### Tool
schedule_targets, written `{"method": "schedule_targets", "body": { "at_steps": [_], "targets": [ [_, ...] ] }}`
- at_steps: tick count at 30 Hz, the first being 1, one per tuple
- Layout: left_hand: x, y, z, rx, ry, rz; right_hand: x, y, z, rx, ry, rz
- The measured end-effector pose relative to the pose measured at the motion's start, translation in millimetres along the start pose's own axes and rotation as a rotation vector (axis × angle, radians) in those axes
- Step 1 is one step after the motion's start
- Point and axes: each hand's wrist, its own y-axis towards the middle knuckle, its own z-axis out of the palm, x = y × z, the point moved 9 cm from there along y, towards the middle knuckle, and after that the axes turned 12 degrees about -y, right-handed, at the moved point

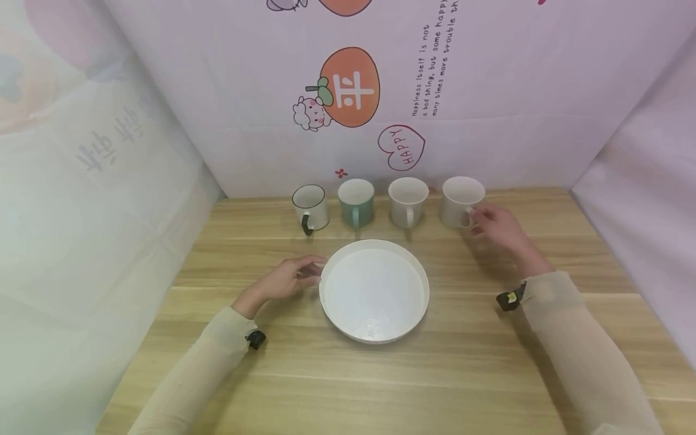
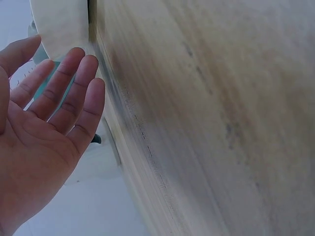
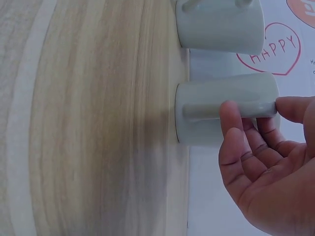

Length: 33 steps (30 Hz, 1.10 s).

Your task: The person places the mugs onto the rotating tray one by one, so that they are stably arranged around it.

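Observation:
A round white tray (image 1: 375,293) lies on the wooden table. My left hand (image 1: 288,278) is at its left rim, fingers relaxed and nothing in the palm; in the left wrist view the fingers (image 2: 71,98) are extended beside the tray edge. At the right end of a row of mugs, my right hand (image 1: 497,226) holds the handle of a white mug (image 1: 454,208). The right wrist view shows the thumb at the top of the handle (image 3: 204,111) and the fingers curled around it. This mug stands upright with its base at table level.
Left of the held mug stand another white mug (image 1: 401,208), a teal mug (image 1: 365,211) with a white inside, and a white mug with black rim and handle (image 1: 319,211). A printed white cloth (image 1: 261,109) hangs right behind the row.

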Motion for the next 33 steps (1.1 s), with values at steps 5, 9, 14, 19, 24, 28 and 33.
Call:
{"method": "schedule_targets", "body": {
  "at_steps": [5,9,14,19,24,28,33],
  "targets": [
    [4.0,1.2,0.7,0.004,0.001,-0.021,-1.9,-1.3,0.2,0.021,0.037,0.033],
    [6.5,1.8,1.6,0.005,0.001,-0.023,-3.2,0.4,2.5,0.033,0.061,0.047],
    [6.0,2.1,1.3,0.002,-0.006,-0.014,-5.1,3.2,4.8,0.052,0.114,0.058],
    [5.0,2.2,0.7,-0.002,-0.007,-0.017,-5.9,4.1,5.5,0.068,0.170,0.087],
    [5.0,2.6,0.6,-0.002,0.003,-0.014,-7.5,5.1,5.7,0.075,0.185,0.116],
    [4.4,2.3,0.1,-0.004,0.002,-0.009,-8.2,6.1,6.1,0.075,0.186,0.124],
    [5.0,1.8,0.7,0.001,-0.005,-0.017,-6.6,6.4,6.1,0.056,0.213,0.108]
  ]
}}
